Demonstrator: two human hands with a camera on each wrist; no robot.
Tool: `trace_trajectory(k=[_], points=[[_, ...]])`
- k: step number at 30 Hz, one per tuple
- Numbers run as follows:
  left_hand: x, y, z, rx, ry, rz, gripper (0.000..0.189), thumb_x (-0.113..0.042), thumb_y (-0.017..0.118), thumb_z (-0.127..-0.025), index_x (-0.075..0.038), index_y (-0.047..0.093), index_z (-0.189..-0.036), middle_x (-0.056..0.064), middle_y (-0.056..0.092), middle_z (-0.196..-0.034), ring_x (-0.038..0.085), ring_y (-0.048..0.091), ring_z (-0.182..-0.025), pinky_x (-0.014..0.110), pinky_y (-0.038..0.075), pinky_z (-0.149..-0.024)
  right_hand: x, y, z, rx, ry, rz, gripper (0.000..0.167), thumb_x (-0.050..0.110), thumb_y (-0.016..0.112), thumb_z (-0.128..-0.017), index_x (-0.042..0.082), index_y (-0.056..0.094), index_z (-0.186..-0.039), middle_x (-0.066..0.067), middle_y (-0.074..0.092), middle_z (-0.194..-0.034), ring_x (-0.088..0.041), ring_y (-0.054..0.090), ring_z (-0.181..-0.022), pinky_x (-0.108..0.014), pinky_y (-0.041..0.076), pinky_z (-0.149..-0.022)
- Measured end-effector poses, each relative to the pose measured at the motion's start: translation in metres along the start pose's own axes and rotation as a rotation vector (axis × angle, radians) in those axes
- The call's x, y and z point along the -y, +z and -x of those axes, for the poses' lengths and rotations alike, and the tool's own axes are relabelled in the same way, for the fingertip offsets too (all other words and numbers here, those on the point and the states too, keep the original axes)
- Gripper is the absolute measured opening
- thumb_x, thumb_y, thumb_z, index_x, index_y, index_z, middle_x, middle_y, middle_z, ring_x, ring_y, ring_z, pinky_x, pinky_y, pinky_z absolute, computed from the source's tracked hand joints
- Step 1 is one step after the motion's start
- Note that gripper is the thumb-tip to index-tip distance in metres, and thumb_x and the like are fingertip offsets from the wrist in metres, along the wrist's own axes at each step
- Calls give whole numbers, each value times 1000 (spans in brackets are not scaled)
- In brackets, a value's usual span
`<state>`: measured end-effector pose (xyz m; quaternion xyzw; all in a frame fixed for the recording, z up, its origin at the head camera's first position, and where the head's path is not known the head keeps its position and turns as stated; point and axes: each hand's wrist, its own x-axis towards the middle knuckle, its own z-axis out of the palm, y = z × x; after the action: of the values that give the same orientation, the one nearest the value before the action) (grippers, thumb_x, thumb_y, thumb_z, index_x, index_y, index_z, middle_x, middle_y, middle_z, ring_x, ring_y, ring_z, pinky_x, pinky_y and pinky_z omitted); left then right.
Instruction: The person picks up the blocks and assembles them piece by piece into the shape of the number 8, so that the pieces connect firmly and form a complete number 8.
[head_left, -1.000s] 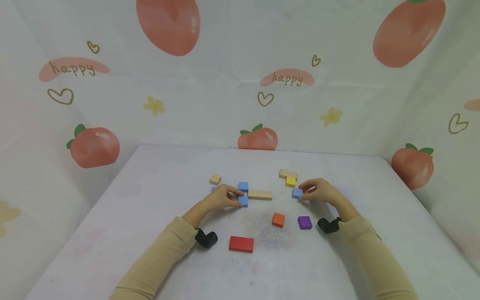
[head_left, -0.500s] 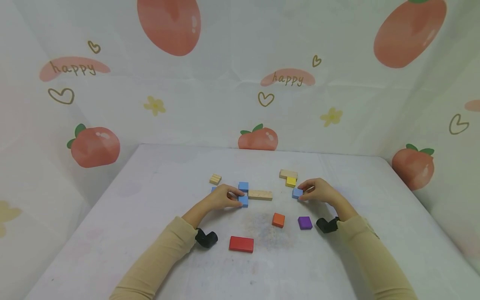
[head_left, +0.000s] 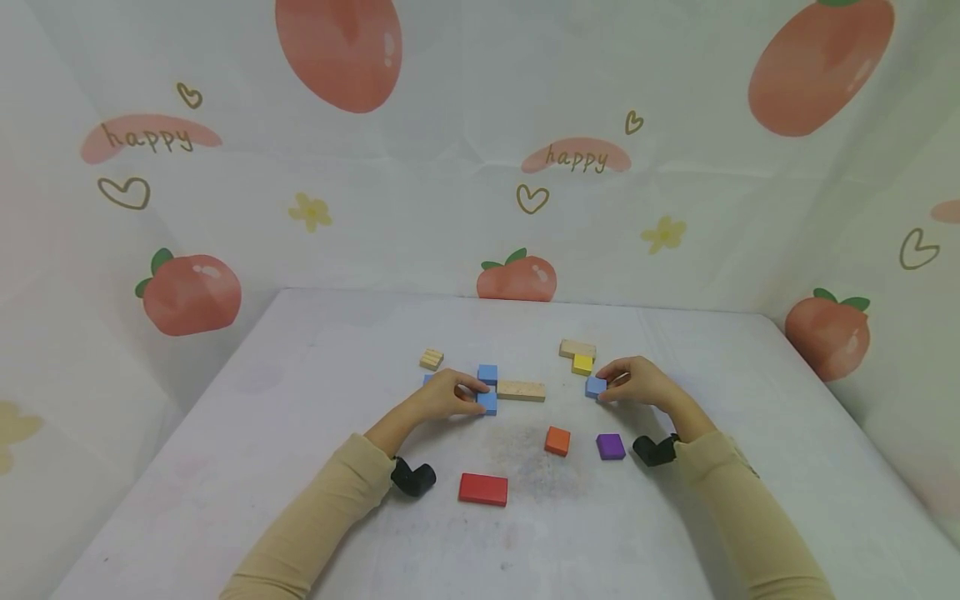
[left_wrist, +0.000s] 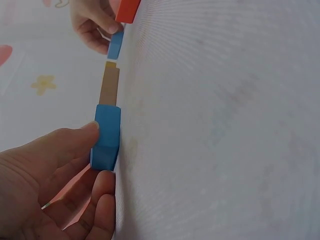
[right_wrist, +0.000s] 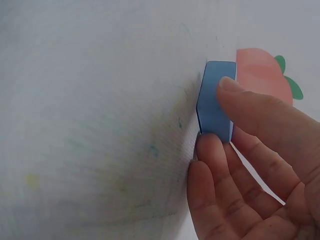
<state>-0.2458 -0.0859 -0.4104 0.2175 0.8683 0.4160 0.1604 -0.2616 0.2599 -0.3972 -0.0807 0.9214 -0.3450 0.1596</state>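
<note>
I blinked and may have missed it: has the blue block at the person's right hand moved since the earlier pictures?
No, not visibly: in the head view, the blue block at the right hand keeps its place against the yellow block.

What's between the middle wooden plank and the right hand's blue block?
Bare tabletop: the head view shows nothing between the wooden plank and the blue block the right hand pinches. The yellow block sits farther back.

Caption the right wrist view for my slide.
The right hand holds a blue block at the pale tabletop, a printed fruit behind.
</note>
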Motion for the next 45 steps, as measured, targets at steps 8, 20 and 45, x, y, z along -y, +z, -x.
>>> trace_trajectory(k=[8, 20, 45], points=[[0, 0, 0, -2, -15, 7, 30, -11, 70, -81, -3, 68, -110, 11, 66, -90, 7, 50, -66, 19, 41, -56, 1, -1, 0, -1, 10, 18, 43, 19, 75, -78, -1, 63, -114, -17, 63, -109, -19, 58, -93, -28, 48, -78], [0, 1, 0, -3, -23, 13, 30, -11, 70, -81, -4, 68, -110, 10, 67, -89, 7, 48, -65, 19, 39, -56, 5, -2, 0, 6, 15, 22, 43, 19, 75, -78, 0, 62, -115, -18, 63, -111, -21, 58, -95, -30, 48, -79], [-2, 1, 0, -11, -34, 9, 30, -11, 71, -81, -4, 68, -110, 11, 67, -96, 8, 53, -72, 19, 42, -59, 17, -8, -4, 5, -74, 42, 41, 19, 74, -80, -2, 63, -113, -19, 63, -108, -23, 61, -95, -36, 52, -83]])
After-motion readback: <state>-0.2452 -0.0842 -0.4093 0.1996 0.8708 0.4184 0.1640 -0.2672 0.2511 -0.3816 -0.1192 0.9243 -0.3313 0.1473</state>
